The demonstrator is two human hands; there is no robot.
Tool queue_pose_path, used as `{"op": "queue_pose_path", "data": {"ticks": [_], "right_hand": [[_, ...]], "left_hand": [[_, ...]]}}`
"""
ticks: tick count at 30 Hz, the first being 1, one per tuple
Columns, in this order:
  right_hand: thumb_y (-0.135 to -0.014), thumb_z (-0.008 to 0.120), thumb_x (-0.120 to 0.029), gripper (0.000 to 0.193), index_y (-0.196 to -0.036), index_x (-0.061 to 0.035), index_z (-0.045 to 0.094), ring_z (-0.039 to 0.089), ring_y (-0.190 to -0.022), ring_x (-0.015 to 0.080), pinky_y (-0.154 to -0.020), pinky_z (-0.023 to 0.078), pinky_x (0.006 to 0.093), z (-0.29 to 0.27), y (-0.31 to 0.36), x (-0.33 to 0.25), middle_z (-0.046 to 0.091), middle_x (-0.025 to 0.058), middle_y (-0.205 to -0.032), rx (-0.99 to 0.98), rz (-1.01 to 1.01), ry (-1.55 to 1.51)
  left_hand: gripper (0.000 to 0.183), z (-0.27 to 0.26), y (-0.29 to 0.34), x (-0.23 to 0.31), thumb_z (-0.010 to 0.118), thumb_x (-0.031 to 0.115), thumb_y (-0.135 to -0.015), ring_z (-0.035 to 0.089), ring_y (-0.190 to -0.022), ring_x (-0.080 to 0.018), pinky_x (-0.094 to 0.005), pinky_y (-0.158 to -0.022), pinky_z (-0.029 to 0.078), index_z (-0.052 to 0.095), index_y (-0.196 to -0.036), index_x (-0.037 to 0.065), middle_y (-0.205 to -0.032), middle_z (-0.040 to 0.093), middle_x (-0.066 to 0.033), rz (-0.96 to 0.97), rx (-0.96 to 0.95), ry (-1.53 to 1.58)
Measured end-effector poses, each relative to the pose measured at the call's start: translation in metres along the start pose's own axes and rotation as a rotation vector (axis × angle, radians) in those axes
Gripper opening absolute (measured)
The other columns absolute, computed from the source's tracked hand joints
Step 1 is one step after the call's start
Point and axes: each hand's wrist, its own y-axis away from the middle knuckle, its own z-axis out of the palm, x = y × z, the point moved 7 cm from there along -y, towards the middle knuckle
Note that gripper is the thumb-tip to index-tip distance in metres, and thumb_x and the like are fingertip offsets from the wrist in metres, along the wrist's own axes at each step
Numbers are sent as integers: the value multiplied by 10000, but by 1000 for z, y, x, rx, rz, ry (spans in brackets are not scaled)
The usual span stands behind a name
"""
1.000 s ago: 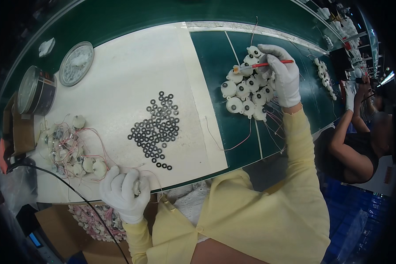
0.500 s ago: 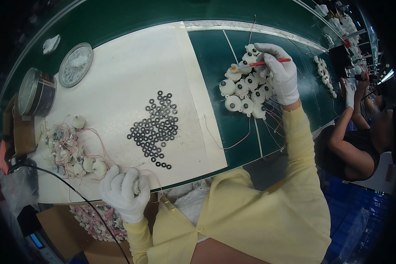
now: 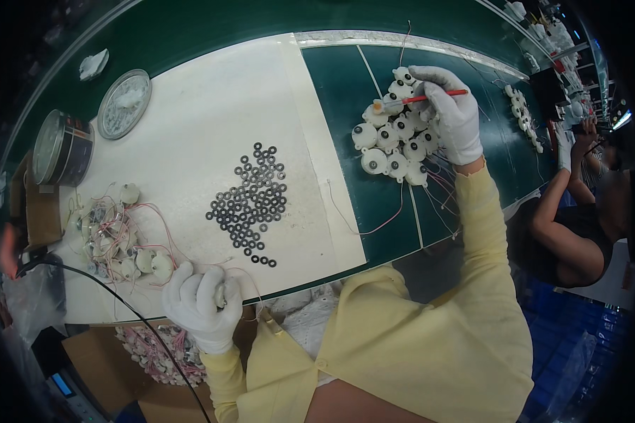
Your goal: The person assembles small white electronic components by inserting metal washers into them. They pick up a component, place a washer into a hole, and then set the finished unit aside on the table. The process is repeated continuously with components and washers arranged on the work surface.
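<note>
My right hand [image 3: 453, 116], in a white glove, is closed on a small red-handled brush [image 3: 430, 98]. Its pale tip lies over a cluster of round white motors [image 3: 386, 138] with dark centres, standing on the green part of the table. The glove covers some of the motors on the right. Near the table's front edge, my gloved left hand [image 3: 203, 303] is curled round a small wired motor [image 3: 221, 296], mostly hidden by the fingers. A pink lead trails beside it. Many black rings [image 3: 250, 201] lie on the white sheet between my hands.
A heap of wired motors [image 3: 116, 236] lies left, near a tin [image 3: 67, 149] and a round lid [image 3: 124, 106]. A carton [image 3: 102, 363] of wired parts stands below the front edge, crossed by a black cable [image 3: 123, 302]. Another person [image 3: 568, 225] works at right.
The brush tip has shifted very slightly right among the motors. The view has moved a little; both hands keep their grip.
</note>
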Motion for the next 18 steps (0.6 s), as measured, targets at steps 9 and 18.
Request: {"op": "queue_pose_path", "data": {"ticks": [9,18], "right_hand": [[-1042,553,-90,289,-1255,-8,730,565,-671,15,-609,469,179,-3,2,1,769,38,-1095,14,17,-3],[-1047,534,-101,307,-1276,-5,716,610,-714,27,-609,474,176,-10,4,-3,759,54,-1085,28,-20,39]], "left_hand": [[343,0,2,0,739,81,-759,642,-1066,-352,-498,-931,496,678,-1089,149,-1019,647,-29,9,4,-9],[316,1,0,0,741,83,-792,642,-1063,-352,-497,-936,496,678,-1095,149,-1018,651,-27,15,-4,-8]]}}
